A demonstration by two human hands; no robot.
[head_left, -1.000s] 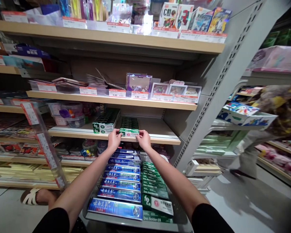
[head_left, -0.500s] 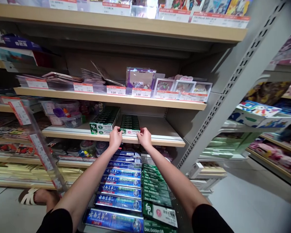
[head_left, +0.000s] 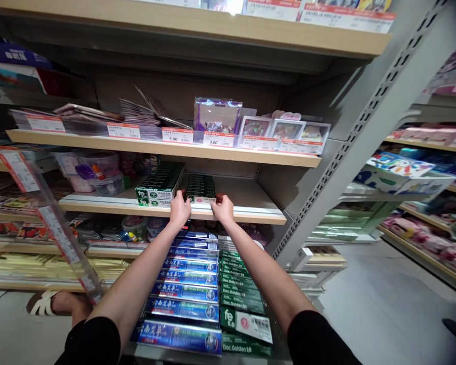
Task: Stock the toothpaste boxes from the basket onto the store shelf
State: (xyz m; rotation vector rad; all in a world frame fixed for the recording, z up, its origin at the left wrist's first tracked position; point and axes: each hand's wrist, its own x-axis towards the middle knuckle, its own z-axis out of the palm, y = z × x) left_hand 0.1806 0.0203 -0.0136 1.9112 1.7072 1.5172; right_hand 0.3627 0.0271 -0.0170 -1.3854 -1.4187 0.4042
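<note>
Where the shelf (head_left: 251,215) runs under the fingers: left hand (head_left: 180,209), right hand (head_left: 223,208), fingers curled against either end of the green toothpaste boxes (head_left: 200,186) between them. Step judged: seating the stack; next calls for even two-sided pressure.

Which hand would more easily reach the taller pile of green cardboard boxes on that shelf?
Probably left: the left hand sits at the left end of the shorter stack of green cardboard boxes, next to the taller pile; the right hand is at the far end.
</note>
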